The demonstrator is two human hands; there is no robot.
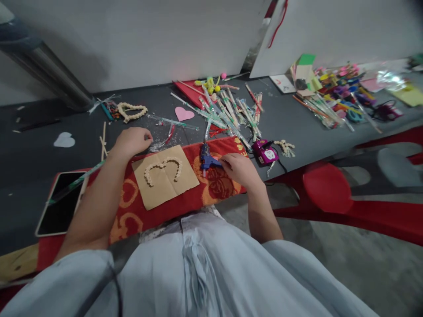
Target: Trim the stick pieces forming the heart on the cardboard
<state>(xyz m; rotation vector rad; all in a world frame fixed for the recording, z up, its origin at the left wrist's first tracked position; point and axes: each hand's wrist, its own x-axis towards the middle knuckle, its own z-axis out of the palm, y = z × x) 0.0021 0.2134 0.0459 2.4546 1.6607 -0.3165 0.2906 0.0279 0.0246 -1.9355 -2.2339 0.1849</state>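
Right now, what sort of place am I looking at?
Probably a craft workspace, though whether in a classroom or workshop I can't tell. The long dark table bears a blue glue gun, a pink heart cut-out and a pile of thin sticks.

The only view looks forward and steeply down from the wearer's head, close above the pale blue garment (198,273), with the left hand (132,141) and right hand (240,169) mid-frame and the tabletop (284,114) stretching beyond to a pale wall (148,44).
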